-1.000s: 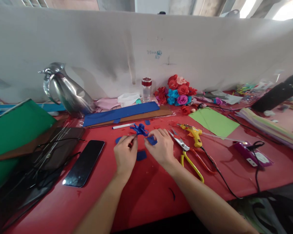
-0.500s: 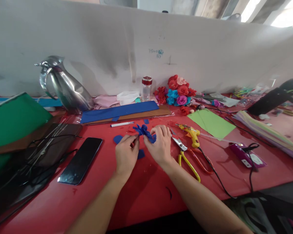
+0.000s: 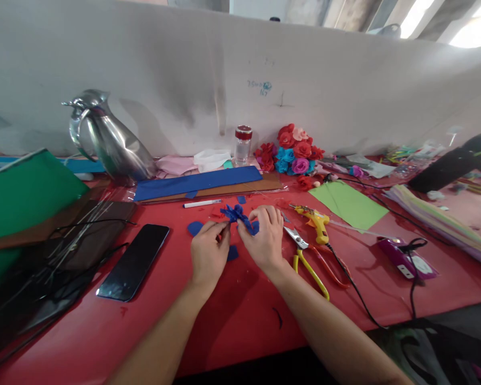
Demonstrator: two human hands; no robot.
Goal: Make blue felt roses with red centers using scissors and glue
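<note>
- Back from the table's [image 3: 240,321] near edge, my left hand [image 3: 209,248] pinches the blue flower [image 3: 233,213], probably steadying it.
- My right fingers [image 3: 266,215] clamp a blue petal [image 3: 255,229], perhaps shaping it.

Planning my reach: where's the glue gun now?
In the head view, the glue gun lies right of the right hand, between the scissors and the green sheet.

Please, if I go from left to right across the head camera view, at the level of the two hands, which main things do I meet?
Green sheet → phone → left hand → blue flower → right hand → yellow glue gun → purple power strip.
</note>
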